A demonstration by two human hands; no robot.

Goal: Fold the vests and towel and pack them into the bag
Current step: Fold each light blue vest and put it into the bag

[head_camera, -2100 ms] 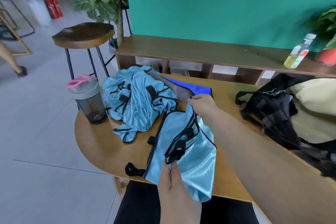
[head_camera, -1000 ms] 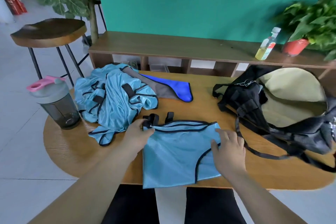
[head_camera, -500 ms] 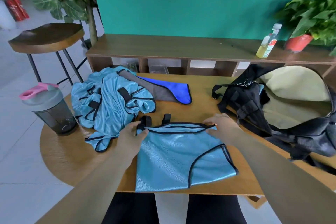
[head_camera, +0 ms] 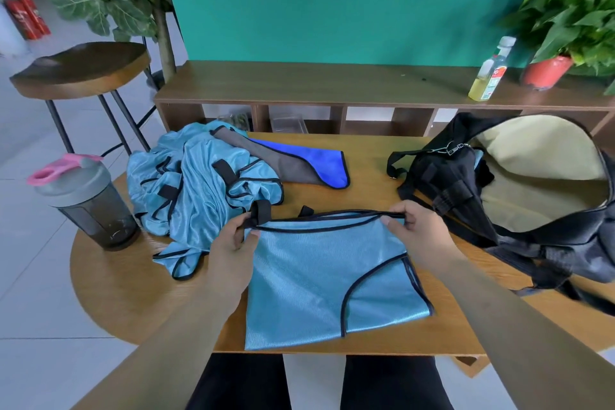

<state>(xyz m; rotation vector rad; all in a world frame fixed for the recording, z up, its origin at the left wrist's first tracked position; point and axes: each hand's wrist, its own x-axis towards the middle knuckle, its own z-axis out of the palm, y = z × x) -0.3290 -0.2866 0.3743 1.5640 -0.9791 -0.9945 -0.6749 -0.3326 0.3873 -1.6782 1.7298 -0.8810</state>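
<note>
Pinching the top corners of the blue vest [head_camera: 319, 280] lying flat at lower centre, left hand [head_camera: 234, 245] and right hand [head_camera: 417, 231] are working the fold step, next probably needing that edge drawn over toward the near hem, bag [head_camera: 449, 183] sitting open at right

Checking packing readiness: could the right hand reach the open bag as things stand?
Probably yes: the bag gapes open beside the right hand, nothing between them, though that hand is pinching the flat vest.

Cropped at the right edge: bag [head_camera: 449, 183]. Left of the bag, partly buried under heaped vests [head_camera: 199, 196]: towel [head_camera: 319, 160]. Behind the bag, label unreadably blurred: bottle [head_camera: 489, 76].
</note>
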